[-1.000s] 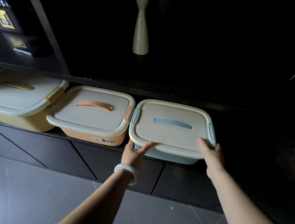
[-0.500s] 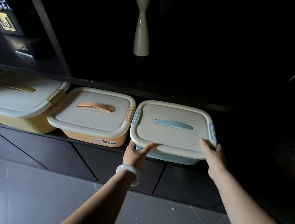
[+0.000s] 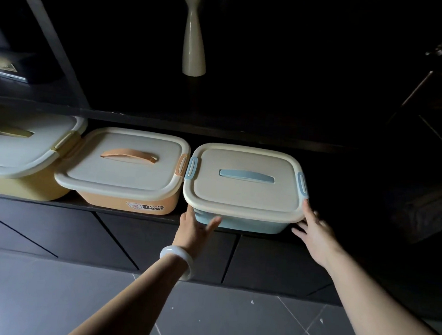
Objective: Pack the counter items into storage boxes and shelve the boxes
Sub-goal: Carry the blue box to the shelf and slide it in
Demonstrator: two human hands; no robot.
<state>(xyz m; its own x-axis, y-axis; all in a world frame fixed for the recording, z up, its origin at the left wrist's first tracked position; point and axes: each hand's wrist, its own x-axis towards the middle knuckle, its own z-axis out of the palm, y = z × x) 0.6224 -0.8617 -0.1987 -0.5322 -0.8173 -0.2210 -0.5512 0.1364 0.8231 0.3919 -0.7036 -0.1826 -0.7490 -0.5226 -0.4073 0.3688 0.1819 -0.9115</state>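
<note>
Low in the centre-right of the frame, the blue storage box (image 3: 239, 221) sits on the dark shelf (image 3: 131, 214), just beside the orange box (image 3: 130, 200). Left hand (image 3: 192, 230) presses its front lower-left corner, fingers straight and spread; right hand (image 3: 315, 231) touches the right front corner, fingers extended apart. Further left stands a yellow box (image 3: 22, 186).

Scene was dim overall; light came from behind camera, low. Blue box (image 3: 244, 187) lid was brightest, evenly lit, no glare. Left of blue box, orange box (image 3: 124, 170) and yellow box (image 3: 12, 153) were lit softer. Above blue box, shelf interior fell to near black; only vase (image 3: 194, 43) caught light. Right of blue box, detail was lost in shadow. Wide-angle bending showed at frame edges. Forearms below blue box were slightly soft.
</note>
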